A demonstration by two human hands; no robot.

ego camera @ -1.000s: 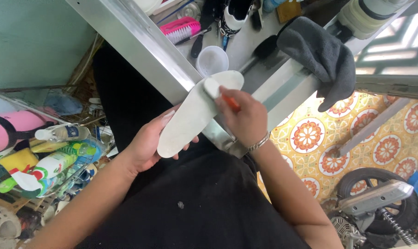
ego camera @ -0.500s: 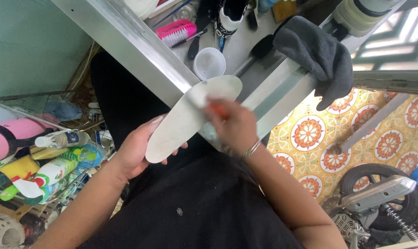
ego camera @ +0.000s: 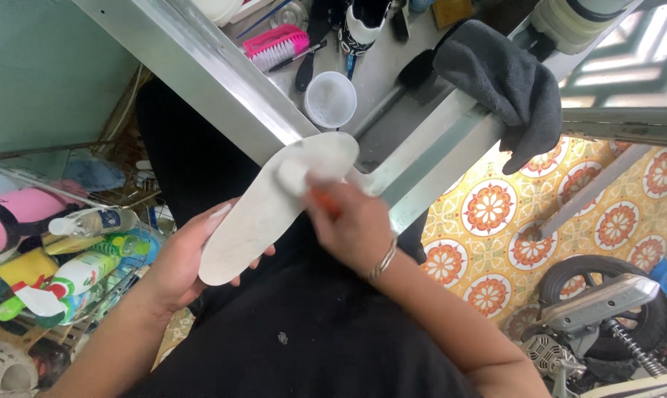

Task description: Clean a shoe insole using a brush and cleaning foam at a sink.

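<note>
Even daylight, brightest at the far right, where the window grille (ego camera: 628, 66) is washed out. Mild glare runs along the metal table edge (ego camera: 201, 66). The lap in the near centre lies dark. Motion blur smears the right hand (ego camera: 348, 225); straight lines bow toward the frame edges

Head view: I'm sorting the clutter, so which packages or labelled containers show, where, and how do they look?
Clear bottle: lying in the wire rack at left, dark label, pale cap.
Green and white bottle: lying below it in the same rack, red patch on its label.
Yellow container: left of that, partly hidden.
Pink roll: far left, with a black band.
No signs or screens show.
</note>
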